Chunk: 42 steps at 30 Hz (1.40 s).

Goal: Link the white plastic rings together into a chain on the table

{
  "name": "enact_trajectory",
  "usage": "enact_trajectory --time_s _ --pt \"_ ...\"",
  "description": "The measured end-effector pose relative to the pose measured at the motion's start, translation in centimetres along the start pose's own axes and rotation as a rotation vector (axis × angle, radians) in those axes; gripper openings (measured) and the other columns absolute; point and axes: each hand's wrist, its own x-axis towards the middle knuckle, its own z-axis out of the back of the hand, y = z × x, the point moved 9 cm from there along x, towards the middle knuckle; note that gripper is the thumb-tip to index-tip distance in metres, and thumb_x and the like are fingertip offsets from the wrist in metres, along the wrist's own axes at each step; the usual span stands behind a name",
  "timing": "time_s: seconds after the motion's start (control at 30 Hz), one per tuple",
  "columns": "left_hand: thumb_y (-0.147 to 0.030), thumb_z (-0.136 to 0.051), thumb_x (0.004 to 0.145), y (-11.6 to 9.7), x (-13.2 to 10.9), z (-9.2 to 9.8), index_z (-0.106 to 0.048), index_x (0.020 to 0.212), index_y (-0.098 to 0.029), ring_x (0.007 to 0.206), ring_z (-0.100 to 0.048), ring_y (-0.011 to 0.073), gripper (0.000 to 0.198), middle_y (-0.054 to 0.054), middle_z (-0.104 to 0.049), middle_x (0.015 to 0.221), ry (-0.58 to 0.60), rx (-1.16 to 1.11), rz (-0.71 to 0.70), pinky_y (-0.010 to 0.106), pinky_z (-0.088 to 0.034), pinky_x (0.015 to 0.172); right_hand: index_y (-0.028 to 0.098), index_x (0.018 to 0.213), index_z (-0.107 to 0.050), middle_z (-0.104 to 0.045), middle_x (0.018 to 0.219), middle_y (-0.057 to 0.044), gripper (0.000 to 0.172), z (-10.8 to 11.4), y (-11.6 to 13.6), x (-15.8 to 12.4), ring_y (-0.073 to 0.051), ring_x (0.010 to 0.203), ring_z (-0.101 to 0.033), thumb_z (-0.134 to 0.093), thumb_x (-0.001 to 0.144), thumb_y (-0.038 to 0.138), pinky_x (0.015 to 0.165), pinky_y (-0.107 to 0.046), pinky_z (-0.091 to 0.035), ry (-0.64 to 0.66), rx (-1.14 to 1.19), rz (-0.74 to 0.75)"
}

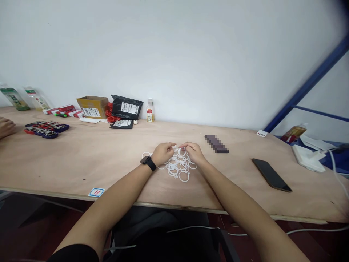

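— One broad wooden surface (68, 163) carried it all. Which containers stood on it?

— Largest was an open carton (95, 103), well beyond the left grip (162, 153) and off to its left. Its flaps stood up, but I could not see inside.

— And smaller than that?

— A black parcel (117, 103), also beyond the left grip and nearer to it than the carton, contents hidden. Then a clear bottle (149, 109), far past that same grip, with some yellow liquid low down.

— What lay close to the hands?

— A loose pile of white rings (177, 165), between both grips and spilling to their near side.

— How did the fingers stand?

— The right grip (194, 153) appeared to be pinching one small ring (182, 156) at its top. The left had thumb and forefinger drawn close beside it; whether they held anything, I could not tell.

— Your reading of the step?

— Handling a single ring above the pile, I judged. The next move seemed to call for fine fingertip control, with that ring clear of its tangled neighbours.
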Motion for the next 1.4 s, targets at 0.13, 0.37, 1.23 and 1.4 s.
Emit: enact_trajectory --time_s 0.13,0.37,1.23,1.4 --pt "-0.014 -0.046 0.078 0.4 0.0 0.3 -0.067 0.117 -0.013 0.057 -0.050 0.0106 0.044 -0.004 -0.056 0.062 -0.023 -0.078 0.018 0.022 -0.039 0.059 0.017 0.074 -0.075 -0.067 0.069 -0.003 0.032 0.5 0.0 0.2 -0.016 0.067 -0.059 -0.045 0.068 0.023 0.063 -0.025 -0.046 0.006 -0.070 0.032" --pt "-0.015 -0.044 0.077 1.4 0.2 0.6 -0.067 0.105 -0.014 0.055 -0.046 0.0104 0.036 -0.005 -0.048 0.058 -0.081 -0.227 0.070 0.022 -0.036 0.057 0.017 0.075 -0.075 -0.068 0.072 -0.003 0.033 -0.3 0.2 0.2 -0.015 0.067 -0.060 -0.043 0.071 0.020 0.065 -0.025 -0.046 0.097 -0.162 0.079" --pt "-0.015 -0.046 0.084 1.5 0.4 0.4 -0.071 0.112 -0.014 0.082 -0.065 0.0144 0.038 0.007 -0.073 0.097 -0.084 -0.192 0.076 0.024 -0.051 0.076 0.019 0.094 -0.073 -0.074 0.093 -0.004 0.034 -0.6 0.4 -0.4 -0.018 0.086 -0.067 -0.045 0.077 0.008 0.084 -0.029 -0.049 0.163 -0.524 0.214" --pt "-0.018 -0.050 0.082 1.6 0.4 0.1 -0.073 0.107 -0.014 0.064 -0.058 0.0112 0.034 0.004 -0.070 0.085 -0.063 -0.176 0.066 0.022 -0.046 0.061 0.019 0.094 -0.073 -0.075 0.091 -0.003 0.034 -0.8 0.5 -0.5 -0.017 0.082 -0.067 -0.045 0.077 0.008 0.082 -0.028 -0.050 0.174 -0.536 0.202"
